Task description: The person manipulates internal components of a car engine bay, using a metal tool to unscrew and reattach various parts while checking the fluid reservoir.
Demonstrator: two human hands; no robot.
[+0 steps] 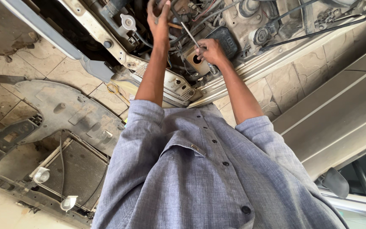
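Two hands work in the open engine bay. The right hand, at one o'clock, grips a slim metal wrench angled toward eleven. The left hand, at twelve, closes on dark hoses.

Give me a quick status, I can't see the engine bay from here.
Left hand gripping hoses deep in bay. Right hand shut on metal wrench. Nothing blocking.

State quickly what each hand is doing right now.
Left hand: closed around a hose or part in the engine bay; which one cannot be told.
Right hand: closed on a metal wrench.
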